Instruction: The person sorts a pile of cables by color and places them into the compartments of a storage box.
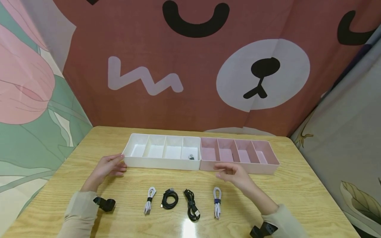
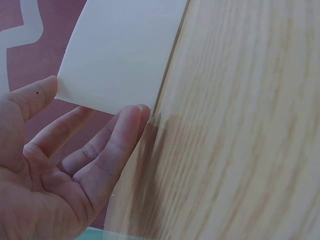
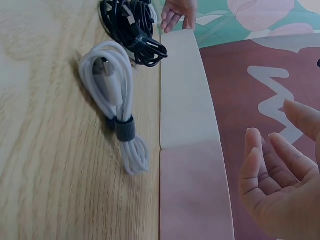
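Note:
My left hand [image 1: 106, 168] touches the left end of the white divided box [image 1: 162, 163]. In the left wrist view its thumb is at one edge of the box end and its fingertips [image 2: 131, 116] are at the opposite edge, by the tabletop. The right hand [image 1: 236, 177], fingers loosely bent and holding nothing, hovers before the pink divided box [image 1: 253, 168]. Nearer me lie a white cable [image 1: 149, 200] with a black tie, a coiled black cable [image 1: 170, 199], a bundled black cable [image 1: 192, 205], and another white cable [image 1: 217, 203] with a dark blue tie.
Both boxes stand end to end along the back of the wooden table [image 1: 128, 218]. A small grey-and-white item [image 1: 191, 157] sits in the white box's rightmost compartment. Behind the table hangs a brown printed cloth [image 1: 196, 112], with patterned curtains at both sides.

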{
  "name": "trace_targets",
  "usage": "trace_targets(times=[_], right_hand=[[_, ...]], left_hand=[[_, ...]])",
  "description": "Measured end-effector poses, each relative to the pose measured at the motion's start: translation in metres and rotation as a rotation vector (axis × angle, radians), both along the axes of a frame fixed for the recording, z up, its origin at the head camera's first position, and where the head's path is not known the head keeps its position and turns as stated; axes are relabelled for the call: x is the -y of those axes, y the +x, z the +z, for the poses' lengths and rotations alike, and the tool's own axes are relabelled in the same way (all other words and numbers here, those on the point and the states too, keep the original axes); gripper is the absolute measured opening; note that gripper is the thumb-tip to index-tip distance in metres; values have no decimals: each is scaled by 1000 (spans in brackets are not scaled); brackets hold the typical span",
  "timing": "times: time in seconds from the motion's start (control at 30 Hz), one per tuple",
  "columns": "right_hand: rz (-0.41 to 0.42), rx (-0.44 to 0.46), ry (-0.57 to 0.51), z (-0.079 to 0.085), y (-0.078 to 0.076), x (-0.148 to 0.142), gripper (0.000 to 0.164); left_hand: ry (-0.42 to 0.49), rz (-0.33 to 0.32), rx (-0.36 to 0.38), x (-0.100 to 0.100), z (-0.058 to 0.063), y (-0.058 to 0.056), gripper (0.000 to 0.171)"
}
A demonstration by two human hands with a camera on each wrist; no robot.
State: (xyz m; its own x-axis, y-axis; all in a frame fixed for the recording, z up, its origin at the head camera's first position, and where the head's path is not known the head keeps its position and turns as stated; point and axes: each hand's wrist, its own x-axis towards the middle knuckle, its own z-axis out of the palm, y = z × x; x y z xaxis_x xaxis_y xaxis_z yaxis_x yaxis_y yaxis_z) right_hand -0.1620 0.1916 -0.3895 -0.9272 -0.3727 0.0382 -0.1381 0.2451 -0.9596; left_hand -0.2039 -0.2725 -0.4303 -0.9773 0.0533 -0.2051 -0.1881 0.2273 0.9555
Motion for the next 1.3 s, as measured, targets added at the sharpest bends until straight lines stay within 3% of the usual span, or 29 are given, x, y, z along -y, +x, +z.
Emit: trace_targets(times=[0.2, 0.43, 0.73, 1.1, 1.3], right_hand=[[37, -26, -12, -2, 6, -9, 41], [116, 22, 22, -13, 10, -15, 53], [205, -26, 8, -30, 11, -18, 60], [246, -51, 144, -44, 14, -20, 78], [251, -126, 239, -49, 16, -19, 80]], left_hand=[[16, -2, -2, 1, 0, 0, 69], [28, -8, -10, 1, -1, 1, 69], [21, -7, -10, 1, -1, 0, 69], [20, -9, -11, 2, -1, 0, 68], [22, -10, -10, 1, -1, 0, 69]])
